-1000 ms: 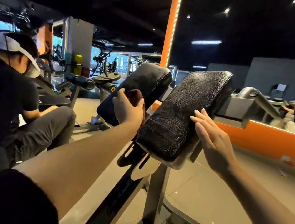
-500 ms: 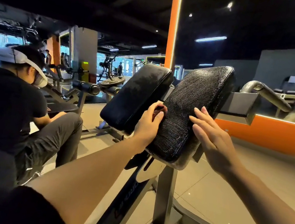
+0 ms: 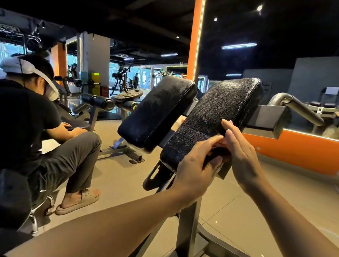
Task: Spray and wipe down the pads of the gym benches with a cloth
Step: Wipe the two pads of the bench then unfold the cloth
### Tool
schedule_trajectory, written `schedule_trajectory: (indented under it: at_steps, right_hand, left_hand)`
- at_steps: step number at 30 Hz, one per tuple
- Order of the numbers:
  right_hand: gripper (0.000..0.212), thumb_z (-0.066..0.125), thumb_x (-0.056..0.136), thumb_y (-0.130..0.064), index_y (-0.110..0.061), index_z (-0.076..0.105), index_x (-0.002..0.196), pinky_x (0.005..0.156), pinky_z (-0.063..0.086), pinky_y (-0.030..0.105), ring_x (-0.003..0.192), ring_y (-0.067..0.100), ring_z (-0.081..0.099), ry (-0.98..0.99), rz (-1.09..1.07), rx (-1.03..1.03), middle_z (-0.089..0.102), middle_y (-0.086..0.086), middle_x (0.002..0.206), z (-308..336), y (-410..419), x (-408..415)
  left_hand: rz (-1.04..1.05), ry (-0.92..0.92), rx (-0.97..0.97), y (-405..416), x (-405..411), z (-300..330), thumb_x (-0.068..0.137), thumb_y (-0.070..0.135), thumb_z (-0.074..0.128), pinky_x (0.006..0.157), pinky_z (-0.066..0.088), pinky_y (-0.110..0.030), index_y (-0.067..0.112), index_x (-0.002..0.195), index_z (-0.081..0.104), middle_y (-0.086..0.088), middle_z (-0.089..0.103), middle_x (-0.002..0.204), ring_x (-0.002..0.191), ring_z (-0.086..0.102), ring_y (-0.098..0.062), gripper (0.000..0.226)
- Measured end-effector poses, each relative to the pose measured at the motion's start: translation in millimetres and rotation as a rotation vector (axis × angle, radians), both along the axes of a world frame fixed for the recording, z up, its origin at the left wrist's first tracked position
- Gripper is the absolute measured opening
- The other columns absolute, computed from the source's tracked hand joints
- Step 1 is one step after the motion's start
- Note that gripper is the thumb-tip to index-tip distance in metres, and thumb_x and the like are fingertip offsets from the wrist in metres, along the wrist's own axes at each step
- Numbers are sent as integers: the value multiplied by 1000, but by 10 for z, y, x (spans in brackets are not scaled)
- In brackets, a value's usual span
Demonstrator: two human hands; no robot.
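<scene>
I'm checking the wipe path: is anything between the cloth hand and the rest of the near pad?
Nothing visible. The left hand grips the cloth against the near pad; the right hand touches its right edge, off the bare face above.

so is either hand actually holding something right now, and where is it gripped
The left hand grips a dark cloth, bunched under its curled fingers against the near pad's lower right edge. The right hand holds nothing, its fingers straight beside that pad.

Seated person (white headset on) at left; orange-framed wall mirror behind.
</scene>
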State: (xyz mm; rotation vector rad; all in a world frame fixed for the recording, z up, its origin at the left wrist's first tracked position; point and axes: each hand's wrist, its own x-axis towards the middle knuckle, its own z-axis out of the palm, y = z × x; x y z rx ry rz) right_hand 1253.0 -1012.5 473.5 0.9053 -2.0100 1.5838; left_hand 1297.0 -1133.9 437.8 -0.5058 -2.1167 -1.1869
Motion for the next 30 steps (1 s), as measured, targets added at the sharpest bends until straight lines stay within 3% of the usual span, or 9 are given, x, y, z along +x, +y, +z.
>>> schedule_trajectory:
  at_steps: [2,6,8,11,15,19,22,25,30]
  right_hand:
    - [62,35,90,-46,-15,47,142,109,33,19,134,10,42,-4,13,-93,47,2,147,-15,-16,54]
    - [62,33,92,-52,-15,50,139,99,44,29,123,13,52,-16,9,-99,58,2,131,-113,11,93]
    - [57,34,92,-49,-18,51,137,99,45,29,121,12,52,-11,-36,-72,57,-2,129,-170,26,108]
    - [42,41,92,-41,-37,48,133,105,43,45,123,10,48,77,-122,3,54,-13,129,-268,27,147]
    - [54,48,89,-44,-65,29,136,105,43,51,132,9,40,200,-116,-11,42,-28,134,-229,-23,189]
    - [61,55,92,-17,-40,37,145,112,38,41,139,14,32,263,-125,-9,32,-4,153,30,-234,211]
    - [63,61,83,10,-16,50,140,111,40,41,134,24,42,409,-316,70,46,11,144,206,-290,151]
    - [58,61,86,1,-15,49,141,113,33,43,136,33,37,441,-520,372,41,16,148,271,-259,-18]
    - [38,53,87,-19,-14,62,124,93,52,44,115,29,57,658,-517,749,60,9,126,22,-433,48]
  left_hand:
    - [-101,-4,22,37,119,-26,99,28,47,102,47,-44,35,139,44,4,56,132,119,55,-15,41]
    - [201,15,316,-87,-50,328,103,21,43,106,41,-38,30,136,46,3,51,134,120,47,-11,35]
    - [261,-45,246,-107,-171,419,103,21,43,106,36,-37,28,137,44,-1,46,136,125,43,-16,35]
    - [266,-35,130,38,-193,296,100,23,49,103,35,-31,24,130,50,-1,52,127,120,45,-16,30]
    - [101,-20,430,57,-120,450,96,30,60,92,47,-27,24,111,54,7,62,104,100,59,-9,18]
    - [-217,-216,734,41,-86,661,97,28,59,82,55,-34,15,103,56,-8,68,96,93,66,-20,14]
    - [-168,-245,646,-231,-144,706,100,38,50,90,52,-42,17,93,67,-12,69,101,100,65,-26,28]
    - [29,-252,466,-651,-216,536,99,38,51,95,50,-47,24,83,72,-6,69,104,103,63,-22,29]
    - [198,-397,352,-1050,-315,120,98,19,55,97,45,-35,21,121,58,-6,53,126,113,51,-18,23]
